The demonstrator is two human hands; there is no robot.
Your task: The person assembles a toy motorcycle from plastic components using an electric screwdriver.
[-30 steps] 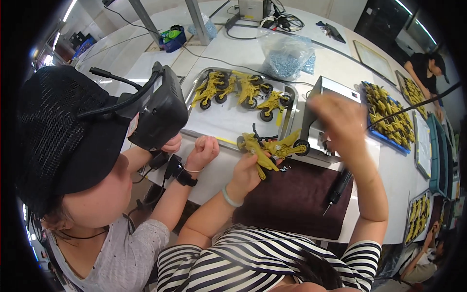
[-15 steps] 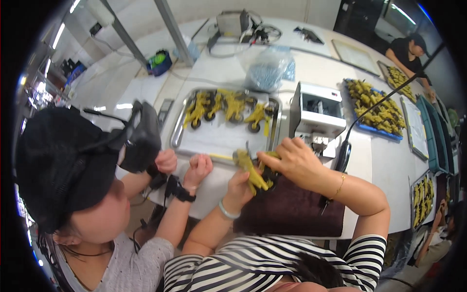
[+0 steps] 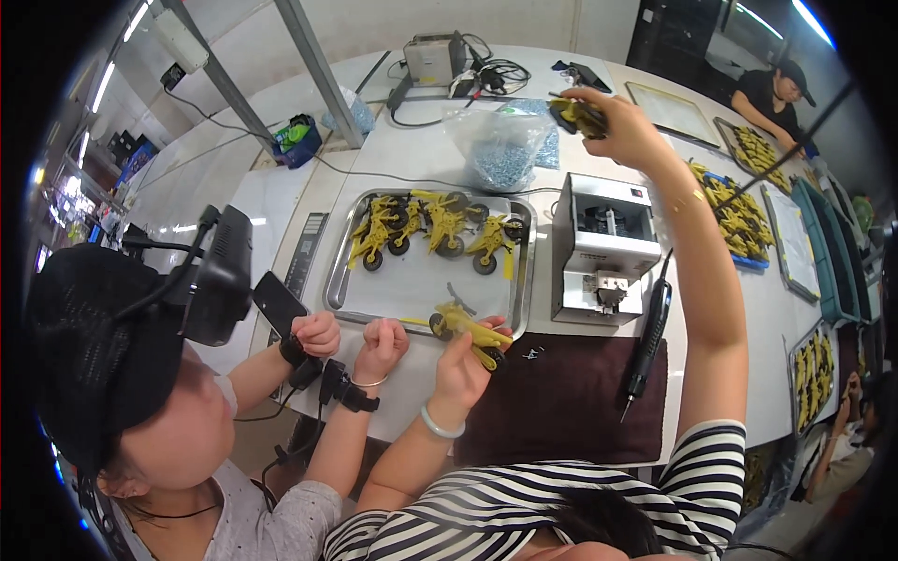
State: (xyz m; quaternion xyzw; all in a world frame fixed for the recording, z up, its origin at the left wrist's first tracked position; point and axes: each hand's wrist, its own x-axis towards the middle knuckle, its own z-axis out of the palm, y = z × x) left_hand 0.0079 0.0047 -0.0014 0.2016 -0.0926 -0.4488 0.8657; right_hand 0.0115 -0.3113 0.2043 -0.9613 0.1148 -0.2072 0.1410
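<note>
My left hand (image 3: pixel 462 371) is closed around a yellow toy motorcycle (image 3: pixel 470 334) with black wheels, just in front of the metal tray (image 3: pixel 402 292). My right hand (image 3: pixel 625 134) is raised far out at the upper right, its fingers closed on a second yellow-and-black toy motorcycle (image 3: pixel 585 119). Several similar toys (image 3: pixel 447 220) stand in the far part of the tray, on a white lining. A thin dark strip (image 3: pixel 458 297) lies on the lining beyond my left hand.
A dark mat (image 3: pixel 561 411) bears small screws (image 3: pixel 533 353). Right of it lies a black electric screwdriver (image 3: pixel 647 346); a white-and-black boxy machine (image 3: pixel 599 262) stands behind. A bag of blue pieces (image 3: pixel 505 161) sits beyond the tray. At my left, another person's closed hands (image 3: pixel 379 351) are close.
My right hand has left my left hand's side and swung far up and right with a toy motorcycle. My left hand keeps its toy in nearly the same place. Screws on the mat now show.
</note>
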